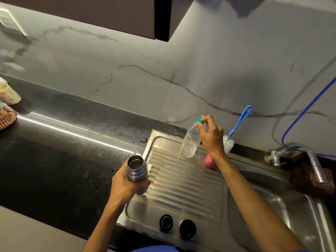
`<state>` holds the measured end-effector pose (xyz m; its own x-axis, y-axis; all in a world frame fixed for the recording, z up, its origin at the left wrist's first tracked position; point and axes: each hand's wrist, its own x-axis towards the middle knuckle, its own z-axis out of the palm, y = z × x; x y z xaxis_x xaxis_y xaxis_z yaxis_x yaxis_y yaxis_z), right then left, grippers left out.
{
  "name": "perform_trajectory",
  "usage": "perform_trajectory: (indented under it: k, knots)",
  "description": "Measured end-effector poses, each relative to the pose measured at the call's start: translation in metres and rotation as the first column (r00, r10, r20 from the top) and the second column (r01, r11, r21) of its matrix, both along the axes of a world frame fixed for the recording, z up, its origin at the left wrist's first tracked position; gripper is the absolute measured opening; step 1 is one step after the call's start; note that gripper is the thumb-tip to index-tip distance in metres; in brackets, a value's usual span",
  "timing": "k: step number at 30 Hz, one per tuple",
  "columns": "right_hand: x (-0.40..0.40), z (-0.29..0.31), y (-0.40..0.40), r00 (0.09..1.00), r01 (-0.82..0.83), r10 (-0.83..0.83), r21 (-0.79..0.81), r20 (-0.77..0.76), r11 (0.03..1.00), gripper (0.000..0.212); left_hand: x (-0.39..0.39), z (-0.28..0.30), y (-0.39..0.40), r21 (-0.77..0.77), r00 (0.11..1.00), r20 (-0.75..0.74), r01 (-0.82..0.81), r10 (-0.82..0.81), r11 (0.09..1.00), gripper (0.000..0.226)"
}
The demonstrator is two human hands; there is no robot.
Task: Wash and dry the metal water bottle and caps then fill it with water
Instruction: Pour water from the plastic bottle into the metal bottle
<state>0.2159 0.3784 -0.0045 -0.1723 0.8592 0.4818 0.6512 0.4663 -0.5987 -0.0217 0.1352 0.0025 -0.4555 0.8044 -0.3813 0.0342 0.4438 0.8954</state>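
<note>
Head cam: left hand point(125, 180) grips open metal bottle point(136, 169) over counter/drainboard point(183, 180) edge, right hand point(211, 135) pinches teal cap point(200, 120) of clear plastic bottle point(190, 140) standing on drainboard, 2 black caps point(177, 225) at front rim.

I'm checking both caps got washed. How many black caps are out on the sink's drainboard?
2. One black cap sits at the near edge of the drainboard; the other black cap lies just right of it, nearer the basin. No others show.
</note>
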Motion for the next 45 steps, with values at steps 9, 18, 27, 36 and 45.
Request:
perform_trajectory:
  k: [9,18,27,36,45]
  knots:
    - [0.002,-0.005,0.001,0.966,0.026,-0.046,-0.084,-0.255,0.996,0.02,0.002,-0.003,-0.005,-0.043,1.0,0.018,0.008,-0.007,0.999,0.066]
    - [-0.004,-0.005,-0.007,1.0,0.016,-0.017,-0.05,-0.021,0.999,0.027,0.006,-0.003,-0.006,-0.038,0.999,0.014,0.046,-0.046,0.998,0.065]
    - [-0.006,0.005,0.005,0.99,-0.094,0.089,0.043,0.114,0.995,0.037,0.001,-0.005,-0.009,-0.04,0.999,0.02,0.03,-0.029,0.999,0.064]
    - [0.006,0.027,0.027,0.973,-0.003,0.039,-0.159,0.225,0.987,0.043,0.002,-0.007,-0.011,-0.058,0.999,0.011,0.032,-0.031,0.998,0.064]
    - [-0.006,0.015,0.008,0.985,-0.013,0.033,-0.115,0.169,0.993,0.032,0.011,-0.009,-0.012,-0.074,0.999,-0.002,0.054,-0.054,0.996,0.063]
